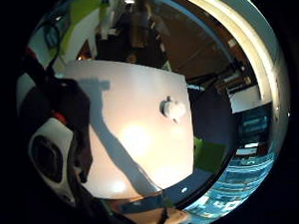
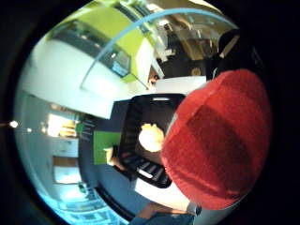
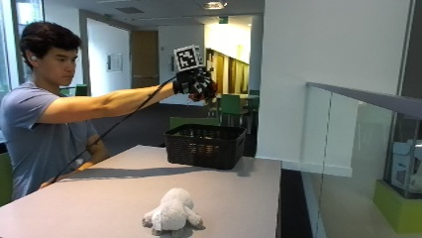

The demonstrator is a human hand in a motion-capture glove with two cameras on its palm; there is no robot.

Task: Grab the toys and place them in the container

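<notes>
We've got the hand (image 3: 196, 83) clamped on a red toy (image 2: 218, 140) right above the basket (image 3: 204, 145), ready to drop; white plush (image 3: 173, 210) well below on worktop (image 3: 99, 198)

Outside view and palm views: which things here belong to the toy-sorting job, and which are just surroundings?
Job:
- gloved right hand, holding a red toy above the basket
- black basket, a pale toy inside
- white plush toy on the table

Surroundings:
- table
- glass railing
- green chairs
</notes>
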